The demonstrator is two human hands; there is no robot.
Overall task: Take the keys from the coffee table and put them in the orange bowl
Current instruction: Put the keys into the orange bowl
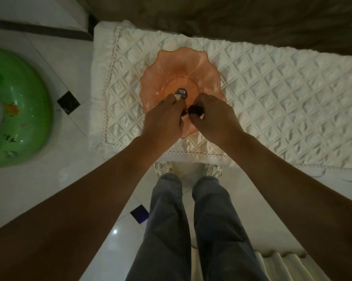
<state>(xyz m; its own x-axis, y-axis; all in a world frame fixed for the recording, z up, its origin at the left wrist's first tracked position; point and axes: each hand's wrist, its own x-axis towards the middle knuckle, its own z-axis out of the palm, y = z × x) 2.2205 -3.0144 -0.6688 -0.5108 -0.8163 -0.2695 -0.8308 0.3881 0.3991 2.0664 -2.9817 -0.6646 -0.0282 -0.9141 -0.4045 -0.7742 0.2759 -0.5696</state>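
Your left hand (163,116) and right hand (213,114) meet over the bowl's (171,63) six-o'clock rim, fingers curled. The right pinches a dark fob; the left grips pale bits. The keys (181,92) dangle into the bowl's centre, at twelve o'clock from your knuckles.

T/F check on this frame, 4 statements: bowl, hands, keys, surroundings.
1. The orange bowl sits on a quilted white cloth. True.
2. Both hands are over the bowl. True: the left hand and right hand meet above its near side.
3. The bowl is turned upside down. False: it stands upright, and a small metallic piece shows at its bottom.
4. A green ring lies on the cloth. False: it lies on the tiled floor.
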